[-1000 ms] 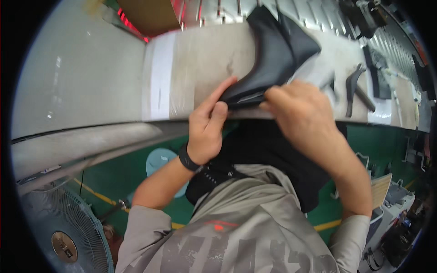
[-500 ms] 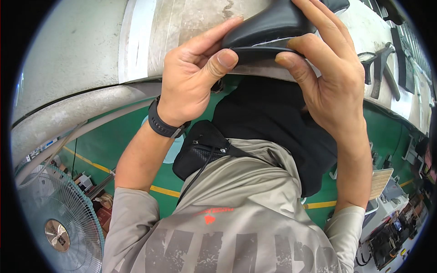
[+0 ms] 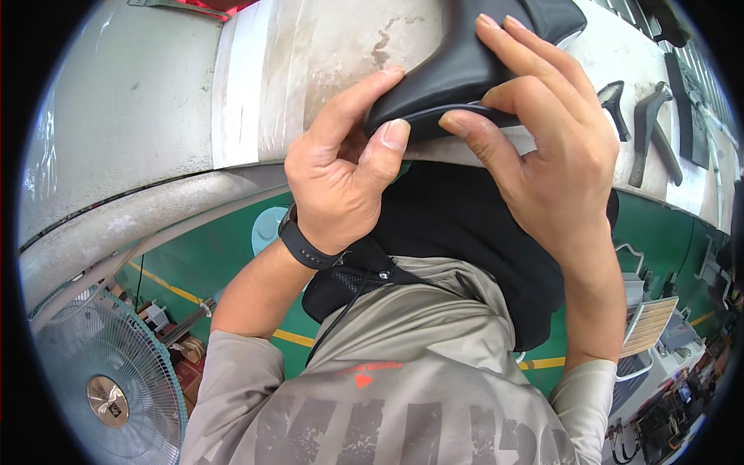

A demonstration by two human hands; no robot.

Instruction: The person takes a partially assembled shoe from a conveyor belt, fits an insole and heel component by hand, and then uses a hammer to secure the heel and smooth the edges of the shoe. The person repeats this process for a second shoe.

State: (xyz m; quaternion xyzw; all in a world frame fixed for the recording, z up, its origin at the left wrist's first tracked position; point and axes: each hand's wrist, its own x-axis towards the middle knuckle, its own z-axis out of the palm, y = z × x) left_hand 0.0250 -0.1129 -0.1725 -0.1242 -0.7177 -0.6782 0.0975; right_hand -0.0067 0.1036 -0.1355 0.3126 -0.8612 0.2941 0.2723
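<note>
A smooth black leathery piece (image 3: 457, 66) with a curved, padded look lies at the table's near edge; its exact kind is not clear. Along its near side runs a thin black edge strip (image 3: 431, 120). My left hand (image 3: 335, 174) grips the left end, thumb on the near side and index finger on the far side. With thumb and index finger, my right hand (image 3: 554, 136) pinches the strip right of the middle. The other right fingers reach over the top of the piece. Part of its right side is hidden behind that hand.
On the right of the worktable (image 3: 174, 93) lie a hammer-like metal tool (image 3: 645, 132), a small black part (image 3: 614, 112) and a dark flat bar (image 3: 686, 112). A metal tool (image 3: 182, 6) lies at the far left. A fan (image 3: 108, 395) stands at lower left.
My right thumb has shifted left along the strip. The pale line between strip and body, visible before, no longer shows. Both hands and the piece sit a little lower in view.
</note>
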